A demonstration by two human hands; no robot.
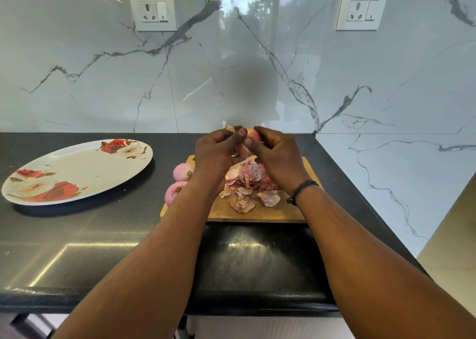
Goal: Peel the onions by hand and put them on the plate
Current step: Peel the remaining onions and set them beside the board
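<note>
A floral plate (77, 171) sits bare on the dark counter (103, 235), left of two peeled onions (183, 171). Above the cutting board (257, 213) and its skins (247, 186), the left hand (215, 153) pinches a skin scrap while the right hand (277, 155) grips the onion (253, 135).

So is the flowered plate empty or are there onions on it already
Empty. The plate shows only its rose pattern; two peeled onions sit beside the cutting board, and both hands hold another.

onion (251, 138) mostly hidden between both hands, cutting board (268, 213) partly covered by forearms
</note>
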